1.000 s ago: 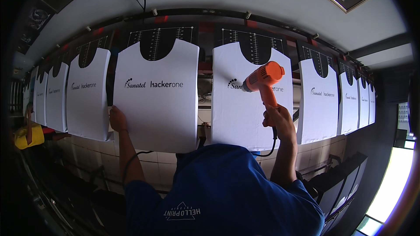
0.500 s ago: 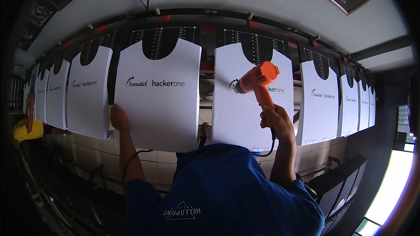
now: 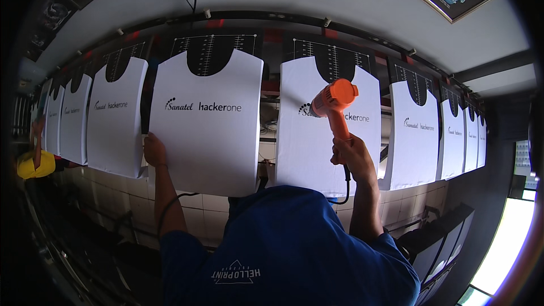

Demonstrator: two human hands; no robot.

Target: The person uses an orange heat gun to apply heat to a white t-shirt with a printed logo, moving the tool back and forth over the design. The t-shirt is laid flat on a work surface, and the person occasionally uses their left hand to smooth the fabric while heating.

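My right hand [image 3: 355, 157] is wrapped round the handle of an orange heat gun [image 3: 335, 100]. Its dark nozzle points left and down over the black print on a white T-shirt [image 3: 306, 153], and part of that print is hidden behind it. Beside it to the left, another white T-shirt [image 3: 209, 147] lies flat on a black board marked with white measuring lines. My left hand [image 3: 154, 150] is at this shirt's left edge, its fingers bent against the border; whether it pinches the cloth is hidden.
More printed white T-shirts [image 3: 116, 136] on black boards run off to both sides in a curved row. A dark rail [image 3: 272, 16] passes behind them. The gun's black cord [image 3: 347, 187] hangs below my right hand. At far left is a person in yellow [image 3: 36, 164].
The heat gun has shifted slightly and turned over the print, so a little more of the lettering left of its nozzle shows. My left hand stays at the shirt's edge.
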